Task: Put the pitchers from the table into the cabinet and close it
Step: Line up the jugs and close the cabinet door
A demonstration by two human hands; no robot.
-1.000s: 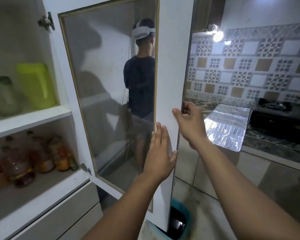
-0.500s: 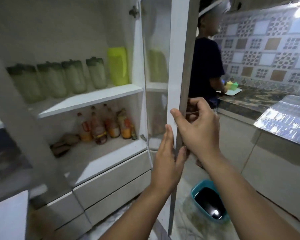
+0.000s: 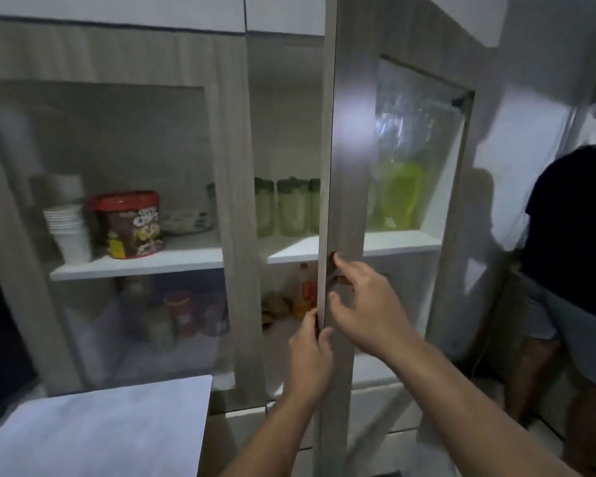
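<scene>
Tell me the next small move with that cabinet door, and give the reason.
Probably swing the door the last bit shut. A gap still shows the green pitchers on the shelf, while the right hand is on the door's face and the left hand curls around its edge, so pull those fingers clear first.

The cabinet door (image 3: 355, 208) has swung from wide open to nearly shut, leaving only a narrow gap where the green-lidded pitchers (image 3: 291, 208) still show on the shelf (image 3: 289, 247); the yellow-green pitcher (image 3: 401, 196) now sits behind the glass. The left hand (image 3: 310, 352) has moved from flat on the panel to gripping the door's free edge, and the right hand (image 3: 365, 304) now rests on the door's front face.
</scene>
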